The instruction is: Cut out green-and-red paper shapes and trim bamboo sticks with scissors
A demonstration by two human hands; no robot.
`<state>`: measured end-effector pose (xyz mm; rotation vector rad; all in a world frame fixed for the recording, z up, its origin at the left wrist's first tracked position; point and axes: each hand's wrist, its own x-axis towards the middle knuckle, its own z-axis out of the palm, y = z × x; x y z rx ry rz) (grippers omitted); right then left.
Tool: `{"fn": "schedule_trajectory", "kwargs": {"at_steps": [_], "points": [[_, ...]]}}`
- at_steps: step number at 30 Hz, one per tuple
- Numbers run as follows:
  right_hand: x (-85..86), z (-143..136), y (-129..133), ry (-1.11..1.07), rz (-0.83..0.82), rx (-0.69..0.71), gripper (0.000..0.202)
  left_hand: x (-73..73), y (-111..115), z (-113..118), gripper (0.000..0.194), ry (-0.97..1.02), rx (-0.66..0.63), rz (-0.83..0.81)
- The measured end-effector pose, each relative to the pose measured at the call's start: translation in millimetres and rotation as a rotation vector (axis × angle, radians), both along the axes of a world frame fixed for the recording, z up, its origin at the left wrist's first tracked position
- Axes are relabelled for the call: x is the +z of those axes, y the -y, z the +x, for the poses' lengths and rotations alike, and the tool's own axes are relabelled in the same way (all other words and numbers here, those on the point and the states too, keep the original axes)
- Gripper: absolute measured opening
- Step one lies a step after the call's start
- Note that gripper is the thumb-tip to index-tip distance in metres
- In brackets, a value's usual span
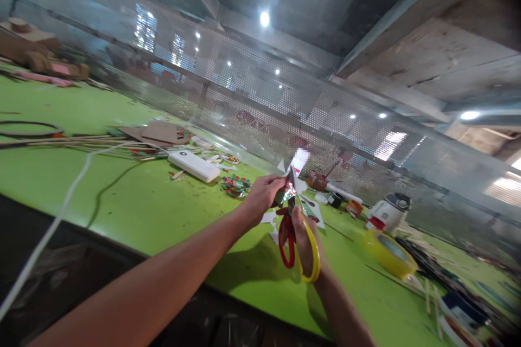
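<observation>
My left hand [262, 198] pinches a small shiny piece of foil or paper [288, 191] with green and red on it. Scissors [308, 252] with one red and one yellow handle loop are in my right hand [303, 233], whose fingers pass through the loops. The dark blades point away from me and meet the shiny piece beside my left fingertips. White paper scraps [268, 218] lie on the green table [163, 217] beneath and around my hands. A printed sheet [313, 210] is just behind my right hand.
A white power bank [194, 166] with a cable sits left, near cardboard [160, 133] and thin sticks. Shiny red-green scraps [236, 186] lie nearer my left hand. Rightward are a yellow tape roll [391, 252], a white bottle [389, 211] and small jars. Perforated mesh [244, 103] stands behind the table.
</observation>
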<state>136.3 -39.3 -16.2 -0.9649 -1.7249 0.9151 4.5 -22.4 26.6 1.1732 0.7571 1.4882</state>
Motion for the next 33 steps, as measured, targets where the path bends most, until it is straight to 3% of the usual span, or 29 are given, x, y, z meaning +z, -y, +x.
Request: {"fn": "schedule_trajectory", "kwargs": {"at_steps": [3, 16, 28, 33], "points": [[-1.7, 2, -2, 0.051, 0.052, -0.005, 0.059, -1.4, -1, 2, 0.017, 0.027, -0.034, -0.023], [8.4, -1, 5, -0.119, -0.1, 0.015, 0.054, -1.8, -1, -1, 0.018, -0.02, -0.035, 0.034], [9.3, -3, 7, -0.085, -0.064, -0.006, 0.048, -3.3, -3, 2, 0.018, 0.017, -0.031, -0.01], [4.1, -2, 4, -0.04, -0.01, -0.067, 0.05, 3.1, 5, 0, 0.018, -0.014, 0.008, 0.012]]}}
